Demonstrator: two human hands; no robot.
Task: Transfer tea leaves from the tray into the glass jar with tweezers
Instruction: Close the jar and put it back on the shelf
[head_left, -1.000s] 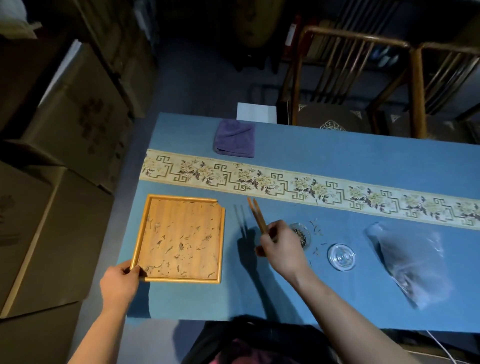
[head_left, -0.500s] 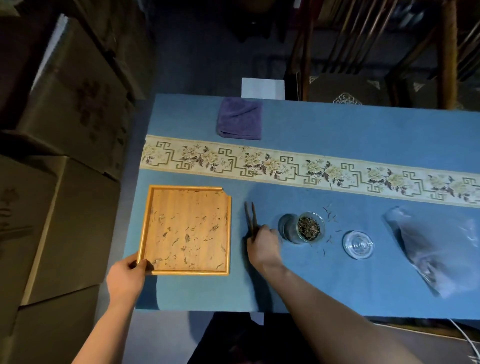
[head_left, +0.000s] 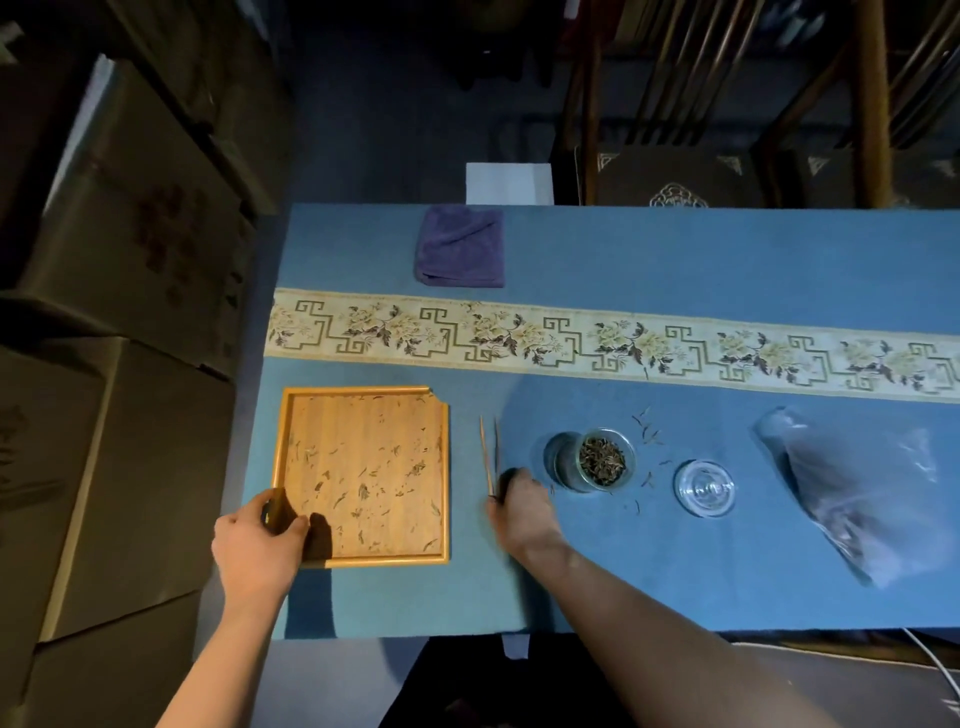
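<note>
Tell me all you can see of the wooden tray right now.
The square, light bamboo-look wooden tray with a raised rim lies flat on the blue tablecloth, left of the tweezers. Its far right corner is notched. Sparse dark tea leaves scatter its floor. The left hand grips its near left corner.

One tray (head_left: 363, 560), one jar (head_left: 595, 457), one lid (head_left: 704, 488), two hands.

Bamboo tray (head_left: 363, 475) (few leaves), tweezers (head_left: 489, 453) beside, leaf-filled glass jar (head_left: 597, 460).
</note>
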